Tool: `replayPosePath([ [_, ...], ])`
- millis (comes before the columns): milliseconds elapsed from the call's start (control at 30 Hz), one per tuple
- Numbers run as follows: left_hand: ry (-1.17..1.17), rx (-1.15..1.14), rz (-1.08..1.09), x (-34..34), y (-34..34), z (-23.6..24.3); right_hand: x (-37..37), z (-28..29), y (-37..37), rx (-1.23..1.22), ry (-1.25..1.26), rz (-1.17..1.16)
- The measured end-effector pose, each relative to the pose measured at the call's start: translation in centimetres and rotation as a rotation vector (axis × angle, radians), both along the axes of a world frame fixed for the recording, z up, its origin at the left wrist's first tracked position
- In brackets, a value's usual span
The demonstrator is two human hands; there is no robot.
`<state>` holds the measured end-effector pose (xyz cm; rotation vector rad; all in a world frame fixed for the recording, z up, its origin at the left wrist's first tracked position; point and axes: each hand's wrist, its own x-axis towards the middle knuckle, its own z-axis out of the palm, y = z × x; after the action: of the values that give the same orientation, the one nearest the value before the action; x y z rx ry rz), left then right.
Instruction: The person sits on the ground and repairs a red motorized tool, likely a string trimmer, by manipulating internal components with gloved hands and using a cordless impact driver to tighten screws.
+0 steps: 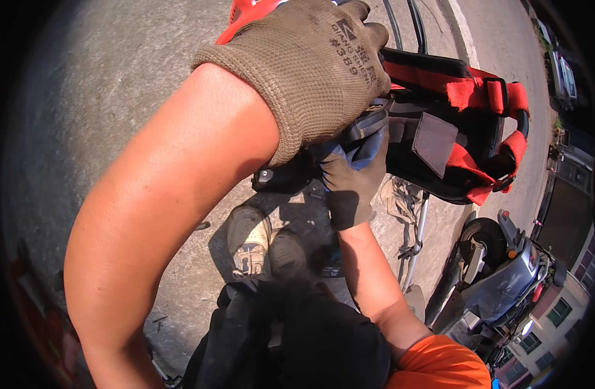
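My left hand [310,68], in a brown knit work glove, reaches across the upper middle. Its fingers curl down, and what they hold is hidden beneath the glove. Red smooth casing [249,14] shows just beyond this glove. Below it my right hand [355,175], in a brown glove with a blue coated palm, is closed round a dark grey molded part [365,124]. The left glove covers some of that part. To the right of both hands is a black padded harness [433,139] with red webbing straps and black buckles.
My shoes [249,236] stand on concrete below the hands. A metal bar [419,240] with cord tied round it runs down at the right. Further right is a parked scooter [495,279]. Black cables [407,26] rise behind the harness.
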<state>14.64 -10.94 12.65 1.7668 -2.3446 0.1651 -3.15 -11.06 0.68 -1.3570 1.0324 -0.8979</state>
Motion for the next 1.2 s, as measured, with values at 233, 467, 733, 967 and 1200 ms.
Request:
replayPosePath([
  [233, -0.009, 0.069, 0.028, 0.0, -0.4, -0.1, 0.3, 0.0, -0.3, -0.136, 0.110, 0.003],
  [467, 0.576, 0.032, 0.122, 2.5, -0.3, 0.5, 0.1, 0.2, -0.3, 0.132, -0.026, 0.034],
  [733, 0.449, 0.062, 0.581, 1.0, -1.5, -1.4, -0.2, 1.1, -0.2, 0.148, 0.012, 0.075],
  [967, 0.415, 0.022, 0.587, 1.3, -1.6, -1.3, 0.8, 2.2, -0.1, 0.124, 0.053, 0.068],
  [1200, 0.421, 0.037, 0.586, 1.5, -1.7, -1.5, 0.9, 1.9, -0.5, 0.110, 0.064, 0.107],
])
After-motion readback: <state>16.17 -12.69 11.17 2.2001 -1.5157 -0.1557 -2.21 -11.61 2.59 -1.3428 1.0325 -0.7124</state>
